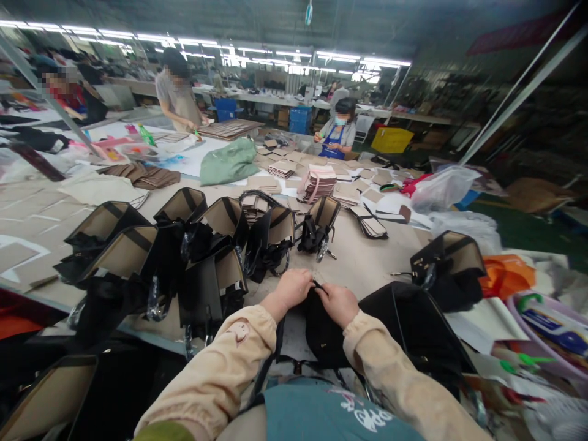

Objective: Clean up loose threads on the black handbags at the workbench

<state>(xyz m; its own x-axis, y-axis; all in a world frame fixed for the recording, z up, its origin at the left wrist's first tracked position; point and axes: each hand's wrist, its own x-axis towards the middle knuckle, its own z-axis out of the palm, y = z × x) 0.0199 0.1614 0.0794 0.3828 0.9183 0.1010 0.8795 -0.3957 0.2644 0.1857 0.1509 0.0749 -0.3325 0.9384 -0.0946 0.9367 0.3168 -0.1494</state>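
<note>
My left hand (290, 291) and my right hand (339, 303) meet close to my body, both closed on the top edge of a black bag (324, 334) that rests at the near table edge. The fingers curl downward, so what they pinch is partly hidden. Beige sleeves cover both my forearms. Several black bags with tan lining (202, 245) stand open just left of my hands. Another black bag (448, 260) lies to the right.
Stacks of tan card pieces (316, 180) and a green cloth bundle (229, 162) lie farther back on the table (367, 257). Two people work at the far side. An orange item (505, 275) and a plastic basin (551, 331) sit at the right.
</note>
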